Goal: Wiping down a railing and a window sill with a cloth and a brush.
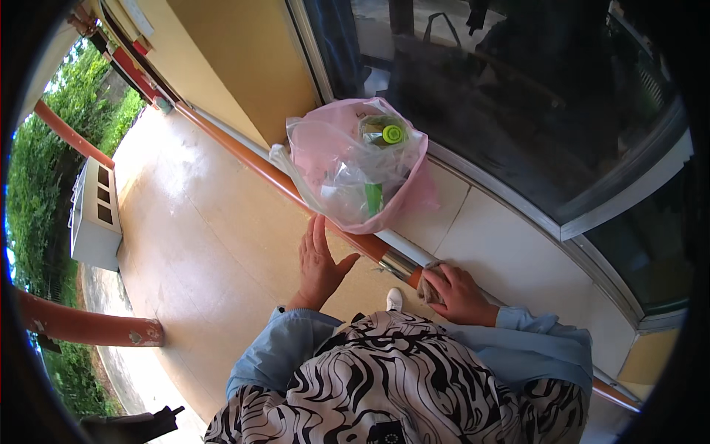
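My right hand (463,297) presses a brown cloth (431,283) onto the orange rail (413,275) in front of me. Its fingers curl over the cloth, which hides part of the rail. Nothing is in my left hand (320,265); it hovers with thumb spread from the fingers, close to the lower left edge of a pink plastic bag (419,166). Inside that bag are a bottle with a yellow-green cap (392,134), crumpled clear plastic and a green piece (374,198). The bag rests on the white tiled ledge (493,222) and over the rail.
A metal-framed window (488,172) borders the ledge, with a yellow wall (244,61) beyond the bag. On the left, red-brown pillars (100,327) and a white cabinet (97,222) stand by the smooth floor (183,233). One white shoe (394,299) shows below me.
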### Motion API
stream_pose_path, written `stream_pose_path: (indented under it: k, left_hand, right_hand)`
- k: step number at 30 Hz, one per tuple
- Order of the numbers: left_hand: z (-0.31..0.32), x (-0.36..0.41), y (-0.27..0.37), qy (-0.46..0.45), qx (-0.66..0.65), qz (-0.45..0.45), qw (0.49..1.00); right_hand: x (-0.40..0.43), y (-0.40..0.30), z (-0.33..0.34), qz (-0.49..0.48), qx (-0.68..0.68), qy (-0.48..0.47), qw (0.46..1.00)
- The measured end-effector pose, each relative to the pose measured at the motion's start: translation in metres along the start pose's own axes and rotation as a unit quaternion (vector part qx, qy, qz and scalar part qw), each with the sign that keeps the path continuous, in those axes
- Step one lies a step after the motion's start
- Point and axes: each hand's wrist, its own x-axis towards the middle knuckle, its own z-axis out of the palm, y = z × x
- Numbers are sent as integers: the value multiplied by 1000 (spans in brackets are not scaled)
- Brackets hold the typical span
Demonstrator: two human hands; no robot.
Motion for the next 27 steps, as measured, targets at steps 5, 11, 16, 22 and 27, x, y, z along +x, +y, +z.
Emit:
stream_pose_path:
  k: [5,11,16,22,27]
  left_hand:
    - [10,24,-29,-40,12,6,999]
    - [11,68,-33,-37,-88,54,994]
    - [15,96,-58,-65,-143,69,985]
    - [-19,129,-119,-134,-212,237,939]
    - [-40,150,-171,-184,-209,258,925]
  right_hand:
    - [9,3,3,-12,13,31,999]
    - [23,-4,3,31,37,45,998]
    - [36,-23,-3,151,36,-32,987]
    - [36,-49,5,257,-73,-15,964]
    - [37,-62,7,273,-135,18,952]
